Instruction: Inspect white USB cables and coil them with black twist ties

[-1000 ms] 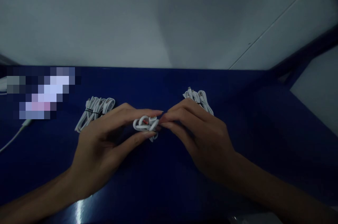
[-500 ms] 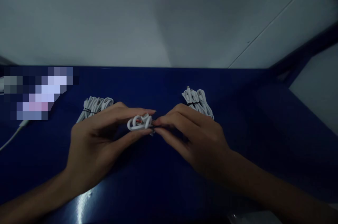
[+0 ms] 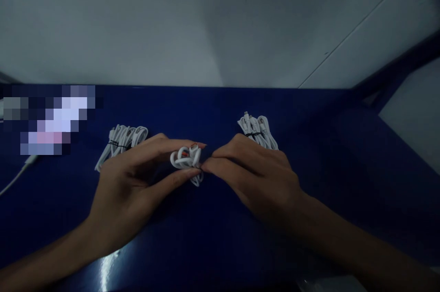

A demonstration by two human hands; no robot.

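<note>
Your left hand (image 3: pixel 117 189) has the coiled white USB cable (image 3: pixel 187 162) pinched thumb-to-fingers above the worktop (image 3: pixel 195 237), short of its far edge. Right hand (image 3: pixel 263 175) bunched at the coil's side; can't tell if it's gripping. Likely light, springy: hold mid-coil or loops may spread.

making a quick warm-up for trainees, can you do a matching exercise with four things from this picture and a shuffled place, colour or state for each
Things:
1. coiled white cable
2. tabletop
3. right hand
4. wall panel

Places, colours, states:
A. pale grey, rising behind the tabletop
B. at the right side of the coiled cable
C. glossy dark blue, with a bright reflection
D. pinched between the thumb and fingers of the left hand

Pairs: 1-D, 2-C, 3-B, 4-A
</note>
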